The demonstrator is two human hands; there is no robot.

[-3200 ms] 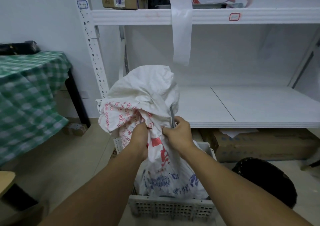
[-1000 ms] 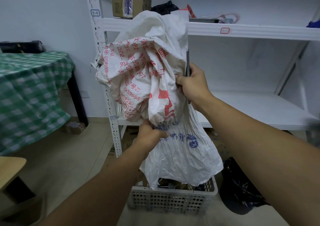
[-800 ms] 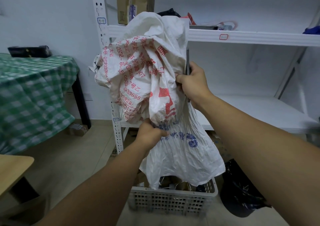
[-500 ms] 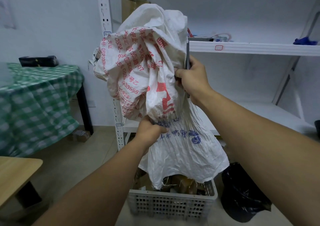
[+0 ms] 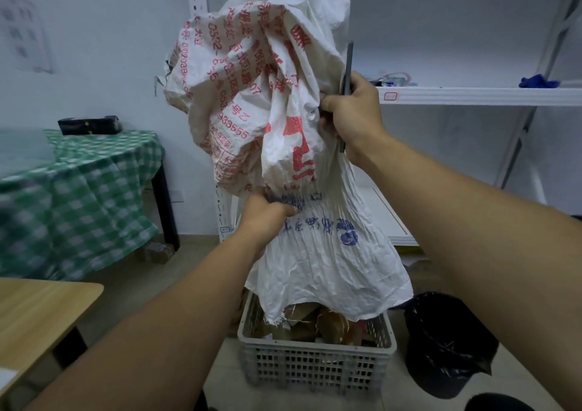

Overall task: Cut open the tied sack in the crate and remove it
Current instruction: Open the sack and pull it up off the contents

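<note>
A white woven sack with red and blue print hangs bunched in the air above a grey plastic crate on the floor. Its open lower edge hovers just over brown items lying in the crate. My left hand grips the gathered middle of the sack. Higher up, my right hand holds the sack's right side together with a thin dark cutter that points upward.
A white metal shelf rack stands behind the crate. To the left are a green checked tablecloth table and a wooden table corner. A black bag-lined bin sits right of the crate.
Both hands have lifted the sack higher, out of the crate. Its open bottom now hangs above the crate and brown items show inside.
</note>
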